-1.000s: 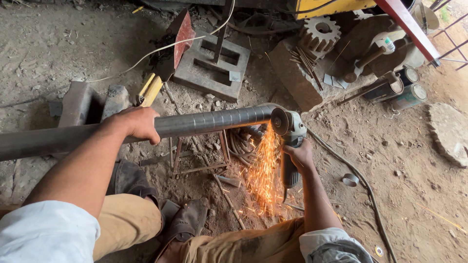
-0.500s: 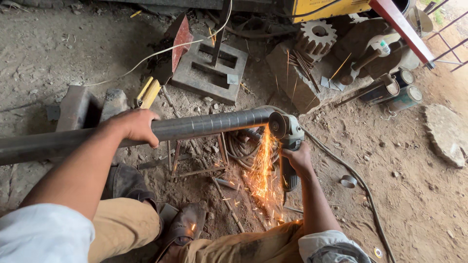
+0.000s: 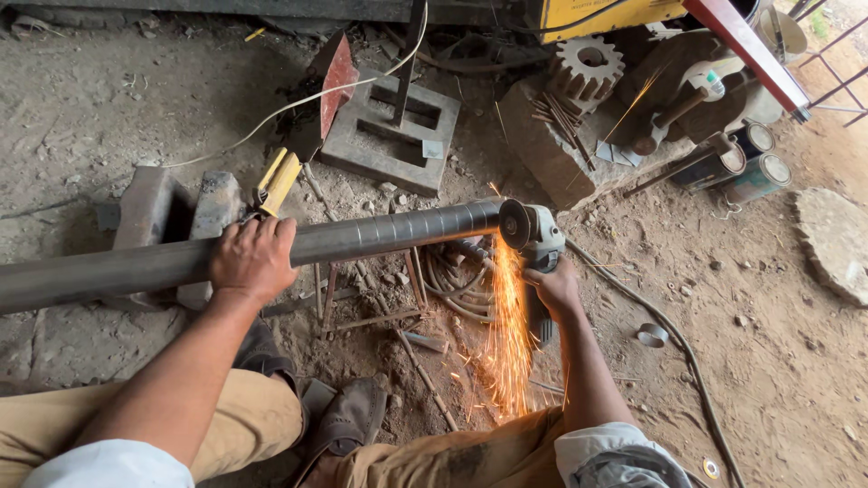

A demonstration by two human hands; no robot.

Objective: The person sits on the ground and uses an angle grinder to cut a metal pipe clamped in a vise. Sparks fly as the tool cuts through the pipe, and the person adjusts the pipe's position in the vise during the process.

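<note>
Two hands share the cutting step: left hand (image 3: 253, 260) clamped over the pipe (image 3: 362, 237), right hand (image 3: 553, 287) gripping the grinder (image 3: 535, 237) at the pipe's end, likely needing steady pressure.

Under your left hand (image 3: 253, 260) the pipe (image 3: 380, 233) is bare grey metal, smooth with a dull sheen and faint spiral bands near the cut end. Your right hand (image 3: 553, 287) grips a grinder (image 3: 533, 237) with a matt grey housing and a dark abrasive disc. The ground (image 3: 768, 361) is rough, dusty earth scattered with stones. The gear (image 3: 586, 68) looks like rusty cast metal, the square frame (image 3: 389, 126) dull steel. Your trousers (image 3: 244, 420) are tan cloth.
</note>
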